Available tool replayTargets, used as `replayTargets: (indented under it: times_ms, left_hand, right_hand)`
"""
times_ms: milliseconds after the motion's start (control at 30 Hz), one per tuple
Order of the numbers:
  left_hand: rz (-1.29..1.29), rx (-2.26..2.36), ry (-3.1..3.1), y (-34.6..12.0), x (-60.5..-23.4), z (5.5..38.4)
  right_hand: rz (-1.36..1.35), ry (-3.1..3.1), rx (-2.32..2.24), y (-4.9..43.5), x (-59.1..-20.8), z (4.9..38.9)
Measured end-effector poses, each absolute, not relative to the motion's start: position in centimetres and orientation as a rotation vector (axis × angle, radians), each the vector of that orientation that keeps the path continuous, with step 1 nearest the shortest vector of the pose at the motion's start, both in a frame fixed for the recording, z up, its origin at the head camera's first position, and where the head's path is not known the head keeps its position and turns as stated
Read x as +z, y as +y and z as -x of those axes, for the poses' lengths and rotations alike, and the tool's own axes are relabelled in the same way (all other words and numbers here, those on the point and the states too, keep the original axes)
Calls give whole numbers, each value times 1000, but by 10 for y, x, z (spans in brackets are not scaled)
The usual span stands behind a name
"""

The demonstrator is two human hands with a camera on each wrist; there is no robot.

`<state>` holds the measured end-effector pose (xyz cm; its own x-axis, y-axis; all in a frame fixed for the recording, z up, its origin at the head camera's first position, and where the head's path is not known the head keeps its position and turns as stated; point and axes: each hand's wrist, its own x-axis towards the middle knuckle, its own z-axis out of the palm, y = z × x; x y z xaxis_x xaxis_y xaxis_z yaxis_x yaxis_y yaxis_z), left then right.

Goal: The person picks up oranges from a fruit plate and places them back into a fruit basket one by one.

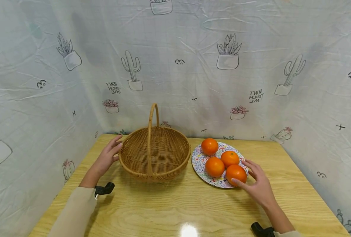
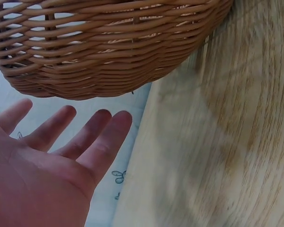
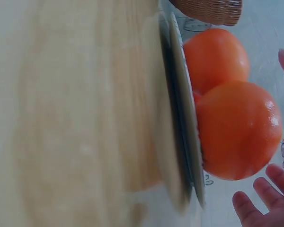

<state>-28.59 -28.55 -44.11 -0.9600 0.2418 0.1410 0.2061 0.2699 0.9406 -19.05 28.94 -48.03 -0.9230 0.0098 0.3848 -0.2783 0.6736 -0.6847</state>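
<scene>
A wicker basket point(image 1: 171, 173) with a tall arched handle point(image 1: 149, 144) stands on the table, its woven inside bare. At its left rim is my left hand point(image 1: 105, 159), fingers extended; in the left wrist view those fingers point(image 2: 104, 142) lie just below the basket wall point(image 2: 109, 56), slightly apart from it. Several oranges point(image 1: 214, 167) sit on a round plate point(image 1: 198, 161) with a multicoloured pattern. My right hand point(image 1: 259, 186) spreads around the nearest orange point(image 1: 237, 172), thumb in front of it. In the right wrist view, a gap shows between the fingers point(image 3: 270, 194) and that orange point(image 3: 239, 130).
Both things stand on a light wood table point(image 1: 151, 210), basket left and plate right, a narrow strip of wood between them. A patterned cloth point(image 1: 181, 82) hangs behind and along both sides. Black wrist mounts point(image 1: 105, 189) are strapped on both arms.
</scene>
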Motion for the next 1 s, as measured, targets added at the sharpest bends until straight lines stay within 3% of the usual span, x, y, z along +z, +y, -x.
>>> replayTargets:
  times_ms: [1000]
  left_hand:
    - [-495, 2022, 2076, -297, -448, 294]
  right_hand:
    - [-76, -2572, 1163, 278, -478, 188]
